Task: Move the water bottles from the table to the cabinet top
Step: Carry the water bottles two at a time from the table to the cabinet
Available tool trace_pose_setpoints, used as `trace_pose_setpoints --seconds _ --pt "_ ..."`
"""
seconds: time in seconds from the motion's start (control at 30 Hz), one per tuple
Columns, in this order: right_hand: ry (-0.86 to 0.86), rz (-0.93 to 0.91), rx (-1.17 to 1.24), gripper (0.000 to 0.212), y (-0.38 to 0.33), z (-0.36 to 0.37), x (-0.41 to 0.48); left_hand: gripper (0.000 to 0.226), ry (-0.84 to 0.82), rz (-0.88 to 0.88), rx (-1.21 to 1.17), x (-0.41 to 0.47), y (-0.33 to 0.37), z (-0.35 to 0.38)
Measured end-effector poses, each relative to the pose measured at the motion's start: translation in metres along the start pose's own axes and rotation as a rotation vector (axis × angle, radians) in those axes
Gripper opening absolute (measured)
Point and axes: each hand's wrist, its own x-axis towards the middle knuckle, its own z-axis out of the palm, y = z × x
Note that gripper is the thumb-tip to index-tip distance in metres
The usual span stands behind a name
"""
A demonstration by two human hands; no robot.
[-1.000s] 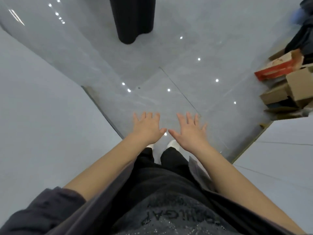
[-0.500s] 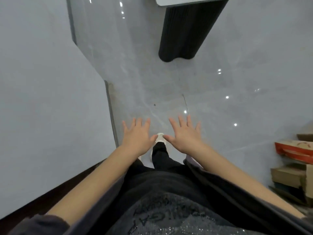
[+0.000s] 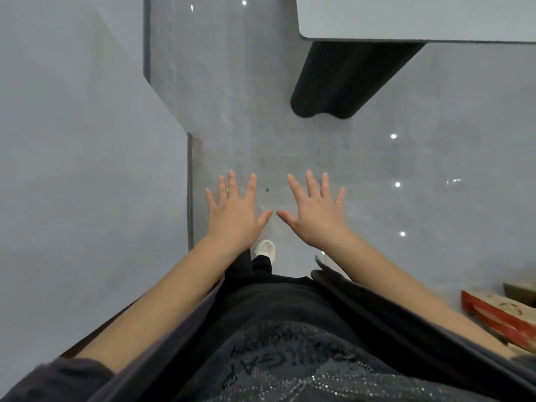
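No water bottle shows in this view. My left hand (image 3: 235, 210) and my right hand (image 3: 314, 211) are stretched out side by side in front of me, palms down, fingers spread and straight, holding nothing. They hover over the glossy grey floor. A light grey table top (image 3: 406, 18) enters at the upper right, resting on a black ribbed pedestal (image 3: 345, 79). Its visible corner is bare. A pale grey flat surface (image 3: 81, 169), perhaps the cabinet top, fills the left side.
Red and brown cardboard boxes (image 3: 499, 311) lie on the floor at the lower right. My white shoe (image 3: 265, 248) shows below my hands. A strip of shiny tiled floor (image 3: 240, 117) runs between the grey surface on the left and the table pedestal.
The view has swung right and forward: the black pedestal and table corner have come closer at upper right, and the boxes have slid to the lower right. My hands stay empty, fingers spread wider.
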Motion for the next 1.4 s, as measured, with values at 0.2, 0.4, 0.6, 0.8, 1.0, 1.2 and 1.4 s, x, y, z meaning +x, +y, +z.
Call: trace_pose_setpoints --seconds 0.2,0.4,0.6,0.8,1.0,1.2,1.4 --pt "0.073 0.024 0.018 0.077 -0.009 -0.052 0.070 0.079 0.038 0.053 -0.003 0.078 -0.010 -0.050" --pt "0.066 0.088 0.065 0.077 -0.031 -0.110 0.146 0.079 0.007 0.116 0.076 0.159 -0.038 -0.120" --pt "0.100 0.137 0.132 0.076 -0.045 -0.157 0.201 0.078 -0.009 0.147 0.138 0.225 -0.045 -0.180" --pt "0.102 0.165 0.162 0.077 -0.043 -0.198 0.251 0.077 -0.009 0.176 0.157 0.279 -0.039 -0.220" --pt "0.109 0.169 0.233 0.076 -0.039 -0.239 0.323 0.077 -0.025 0.219 0.213 0.359 -0.031 -0.257" --pt "0.094 0.187 0.333 0.075 -0.030 -0.302 0.402 0.076 -0.096 0.227 0.249 0.447 -0.028 -0.319" --pt "0.125 0.208 0.371 0.075 -0.017 -0.357 0.466 0.076 -0.109 0.230 0.260 0.518 -0.016 -0.371"
